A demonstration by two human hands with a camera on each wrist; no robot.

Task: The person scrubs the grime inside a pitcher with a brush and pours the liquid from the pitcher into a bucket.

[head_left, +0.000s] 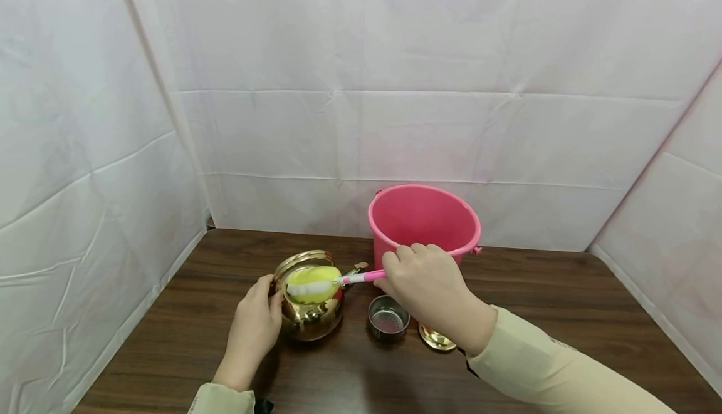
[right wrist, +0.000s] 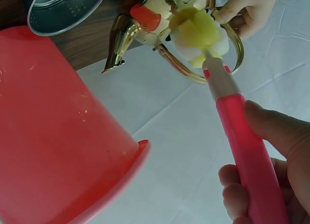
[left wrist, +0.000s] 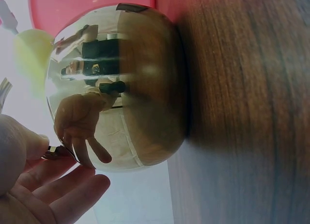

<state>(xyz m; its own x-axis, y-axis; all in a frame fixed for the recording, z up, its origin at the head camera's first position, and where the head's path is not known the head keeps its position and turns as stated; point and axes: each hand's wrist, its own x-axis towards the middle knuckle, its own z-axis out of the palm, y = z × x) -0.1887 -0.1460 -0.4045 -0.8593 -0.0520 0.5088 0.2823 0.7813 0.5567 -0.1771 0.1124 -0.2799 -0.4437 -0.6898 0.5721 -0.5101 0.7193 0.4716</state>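
A shiny gold teapot (head_left: 313,323) stands on the table, its hoop handle (right wrist: 238,46) raised. My left hand (head_left: 256,317) is at its left side; in the left wrist view the thumb and fingers pinch the foot of the handle. My right hand (head_left: 425,285) grips the pink handle of a sponge bottle brush (right wrist: 242,141). The brush's yellow and white sponge head (head_left: 316,284) is over the teapot's mouth, inside the hoop handle in the head view. The spout (right wrist: 119,40) points toward the pink bucket.
A pink bucket (head_left: 379,238) stands behind my right hand. In front of it sits a perforated metal strainer cup (head_left: 388,317). A gold lid (head_left: 435,339) lies partly hidden under my right wrist. White sheeting (head_left: 429,132) hangs behind and beside the wooden table (head_left: 536,301).
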